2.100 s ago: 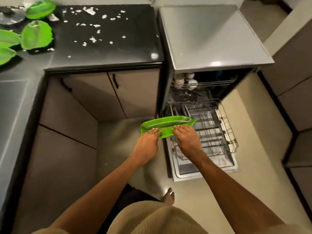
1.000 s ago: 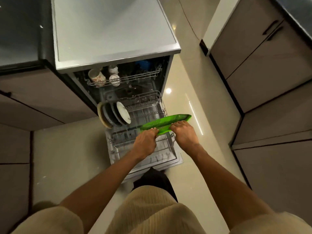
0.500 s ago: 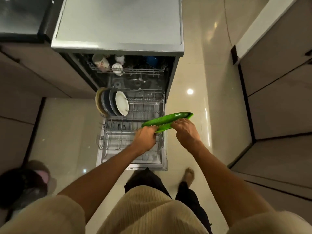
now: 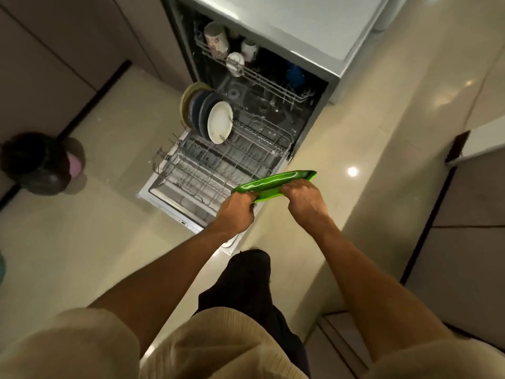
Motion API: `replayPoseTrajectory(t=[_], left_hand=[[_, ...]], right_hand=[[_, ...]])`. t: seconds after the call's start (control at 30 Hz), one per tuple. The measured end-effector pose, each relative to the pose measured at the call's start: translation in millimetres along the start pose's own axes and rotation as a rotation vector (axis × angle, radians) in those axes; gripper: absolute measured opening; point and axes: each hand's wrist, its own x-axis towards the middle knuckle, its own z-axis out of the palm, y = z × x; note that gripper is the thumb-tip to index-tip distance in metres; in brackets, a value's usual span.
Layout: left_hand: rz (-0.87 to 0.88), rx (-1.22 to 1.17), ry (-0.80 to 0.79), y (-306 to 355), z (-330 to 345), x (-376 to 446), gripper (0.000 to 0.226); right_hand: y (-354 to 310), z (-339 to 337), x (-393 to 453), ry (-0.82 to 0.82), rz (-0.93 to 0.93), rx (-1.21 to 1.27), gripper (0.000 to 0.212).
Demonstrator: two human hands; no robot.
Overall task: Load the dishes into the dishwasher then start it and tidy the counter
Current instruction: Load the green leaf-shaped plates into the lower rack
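**Green tray held over the open dishwasher rack**

Relative to the frame 0.5 s earlier, the dishwasher is seen rotated and shifted toward upper right, w/ the bin now fully visible at left; the green tray is carried in the same two-handed grasp. The tray is held edge-on, tilted, above the near right corner of the pulled-out lower rack and not touching it. Its near long edge is gripped by the left hand at the left end, fingers curled round the rim, and by the right hand toward the right end, likewise clenched on the rim. Plates are stood upright in a row at the back left of the lower rack, a white one frontmost; the rest of that rack is seen as bare wire. Cups are seen in the upper rack, alongside a blue item, blurred. The door is lowered flat beneath the lower rack. Pale floor tiles and cabinet fronts are seen on both sides.
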Motion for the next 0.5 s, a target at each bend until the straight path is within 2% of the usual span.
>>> replayPoseTrajectory(t=[0.5], left_hand=[[-0.431,-0.129,0.103,24.6,44.6,92.1,0.031]], right_hand=[[91.0,2.1,133.6,-0.288,-0.281,-0.066,0.046]])
